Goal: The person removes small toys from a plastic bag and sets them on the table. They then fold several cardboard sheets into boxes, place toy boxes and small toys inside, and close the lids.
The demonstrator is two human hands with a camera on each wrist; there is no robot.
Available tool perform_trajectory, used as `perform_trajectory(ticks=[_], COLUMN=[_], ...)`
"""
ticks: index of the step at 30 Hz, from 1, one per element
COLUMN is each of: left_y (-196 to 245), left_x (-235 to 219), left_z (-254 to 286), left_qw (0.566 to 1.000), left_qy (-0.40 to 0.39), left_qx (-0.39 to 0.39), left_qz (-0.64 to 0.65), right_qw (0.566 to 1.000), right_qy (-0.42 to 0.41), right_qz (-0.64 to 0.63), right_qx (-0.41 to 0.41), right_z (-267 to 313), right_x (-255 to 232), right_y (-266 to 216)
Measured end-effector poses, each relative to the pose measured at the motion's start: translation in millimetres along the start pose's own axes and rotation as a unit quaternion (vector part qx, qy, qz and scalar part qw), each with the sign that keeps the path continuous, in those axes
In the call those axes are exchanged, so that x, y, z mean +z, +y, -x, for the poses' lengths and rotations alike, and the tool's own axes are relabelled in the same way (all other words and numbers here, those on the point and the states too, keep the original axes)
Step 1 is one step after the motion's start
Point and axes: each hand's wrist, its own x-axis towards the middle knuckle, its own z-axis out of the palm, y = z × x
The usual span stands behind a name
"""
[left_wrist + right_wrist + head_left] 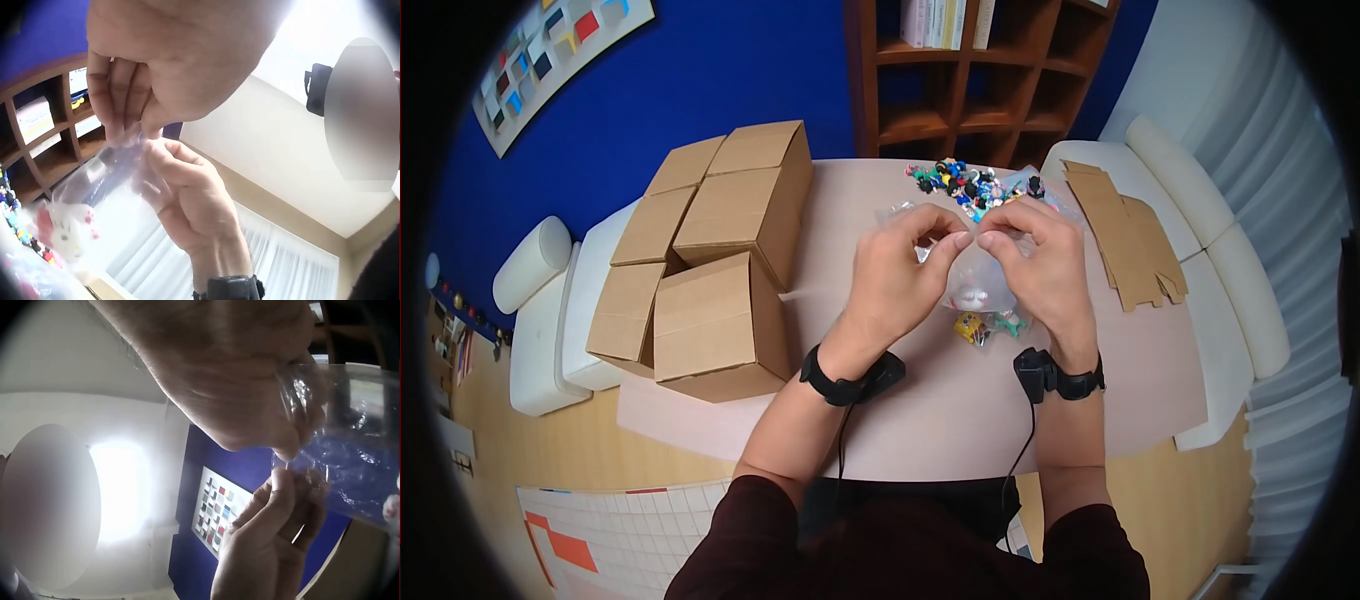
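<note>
Both hands meet over the table and pinch the top edge of a clear plastic bag point(115, 172). My left hand point(900, 262) holds it between thumb and fingers from the left. Close against those fingertips, my right hand point(1045, 258) pinches the same edge from the right. Inside the bag hangs a small white figurine with pink parts point(67, 231), low in the bag. Just below it in the head view, a yellow figurine point(972, 328) and a green figurine point(1010, 322) lie on the table in clear wrapping.
Several small colourful figurines point(960, 182) are heaped at the table's far edge. Cardboard boxes point(710, 325) stand together on the left of the table point(880, 420). A flattened cardboard sheet point(1135, 240) lies at the right edge, beside a white sofa point(1230, 260).
</note>
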Motion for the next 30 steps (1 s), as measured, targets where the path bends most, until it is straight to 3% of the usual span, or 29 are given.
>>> perform_trajectory(ticks=[4, 10, 13, 19, 22, 25, 28, 30], left_y=[1, -7, -7, -28, -49, -77, -99, -113], left_x=[2, -2, -4, 3, 16, 27, 22, 22], left_z=[-2, 0, 2, -1, 1, 8, 10, 14], left_qw=[0.998, 0.998, 0.997, 0.972, 0.964, 0.964, 0.959, 0.94], left_qy=[0.011, -0.004, -0.022, -0.117, -0.155, -0.128, -0.064, -0.055], left_qx=[0.058, 0.049, -0.016, -0.201, -0.214, -0.207, -0.192, -0.182], left_qz=[-0.008, -0.04, -0.066, 0.034, -0.02, -0.109, -0.197, -0.285], right_qw=[0.998, 0.996, 0.997, 0.979, 0.952, 0.913, 0.868, 0.861], right_qy=[-0.004, 0.003, -0.008, -0.111, -0.193, -0.245, -0.254, -0.233], right_qz=[0.037, 0.08, 0.082, 0.11, 0.084, 0.17, 0.274, 0.346], right_qx=[-0.05, -0.042, -0.002, 0.133, 0.224, 0.277, 0.328, 0.292], right_z=[1, 1, 0, -4, -7, -8, -9, -4], right_x=[0, 1, 3, -5, -1, -3, -14, -14], right_y=[3, 6, 15, 25, 64, 87, 106, 112])
